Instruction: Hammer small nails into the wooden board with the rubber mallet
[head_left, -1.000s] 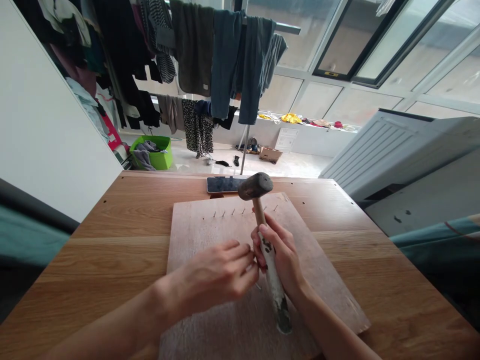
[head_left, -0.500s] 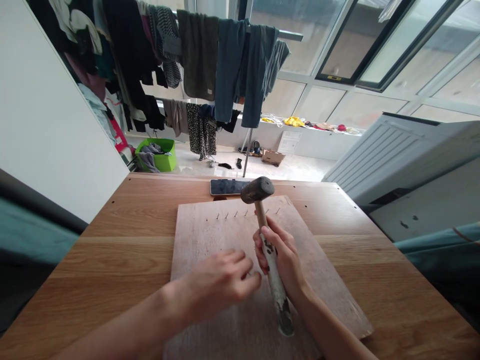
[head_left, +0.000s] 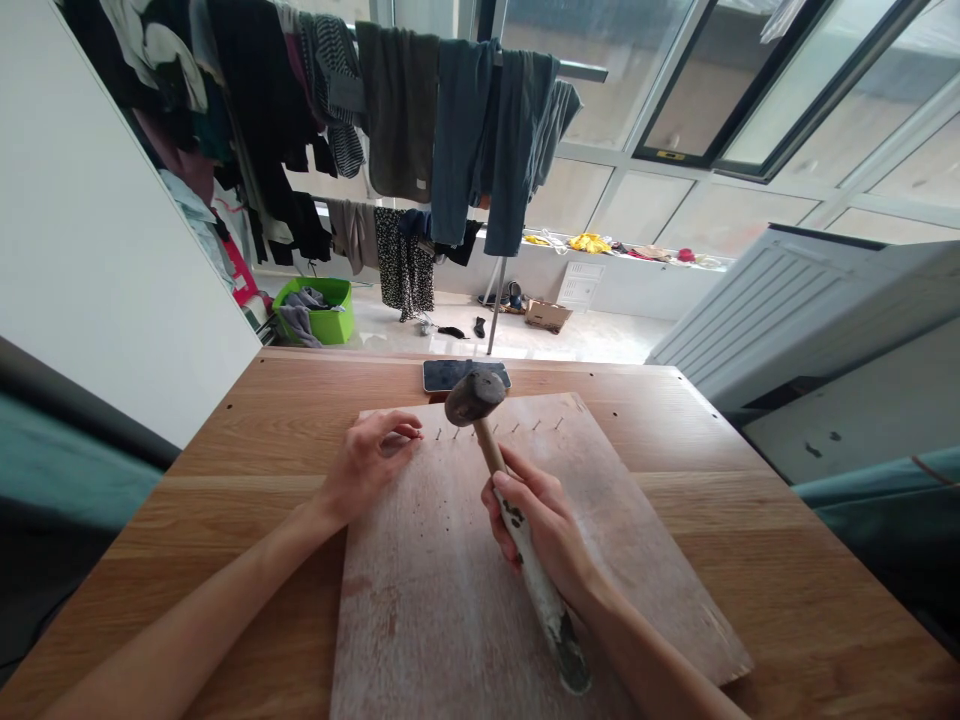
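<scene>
A worn wooden board (head_left: pixel 450 600) lies on a wooden table (head_left: pixel 247 420). A row of small nails (head_left: pixel 517 428) stands near the board's far edge. My right hand (head_left: pixel 536 525) is wrapped around the pale handle of a hammer (head_left: pixel 475 395), whose dark head hovers over the left part of the nail row. My left hand (head_left: pixel 367 460) rests at the board's far left corner, thumb and forefinger pinched at the left end of the row, apparently on a nail too small to make out.
A phone (head_left: pixel 450 373) lies face up on the table behind the board. Beyond the table, clothes hang on a rail (head_left: pixel 450 110), and a green basket (head_left: pixel 315 310) sits on the floor. A white slatted panel (head_left: pixel 787 300) leans at the right.
My left hand moved from the board's middle, beside my right hand, up to the far left end of the nail row. The hammer head swung left and slightly down.
</scene>
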